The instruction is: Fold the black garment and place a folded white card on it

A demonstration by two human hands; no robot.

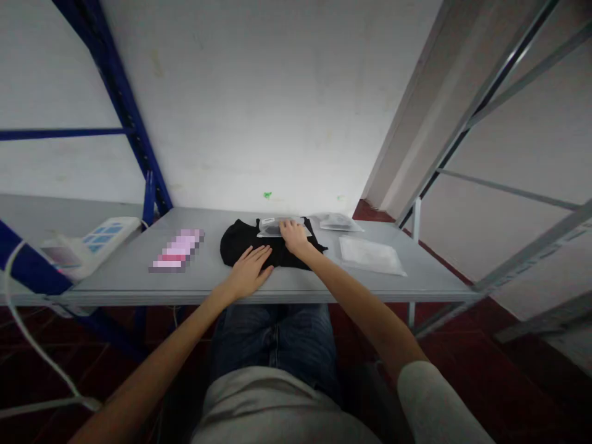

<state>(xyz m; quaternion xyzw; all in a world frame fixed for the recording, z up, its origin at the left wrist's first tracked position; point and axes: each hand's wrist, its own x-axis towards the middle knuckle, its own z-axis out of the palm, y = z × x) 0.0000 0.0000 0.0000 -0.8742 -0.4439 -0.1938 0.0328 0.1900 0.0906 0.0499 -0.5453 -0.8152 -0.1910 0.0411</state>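
A black cloth item (238, 242) lies on the grey table (305, 283) in front of me. My left hand (250, 269) rests flat on its near edge with the fingers spread. Over the cloth's far side lies a clear plastic bag (269, 227) with something dark inside. My right hand (294, 236) is on the right part of this bag, its fingers bent and close together; whether they pinch the plastic is too small to tell.
Right of the cloth lie a flat clear packet (371, 255) and another plastic bag (340, 222) behind it. A blurred pink object (178, 250) is at the left. A white power strip (108, 239) sits beyond the blue rack post (123, 102).
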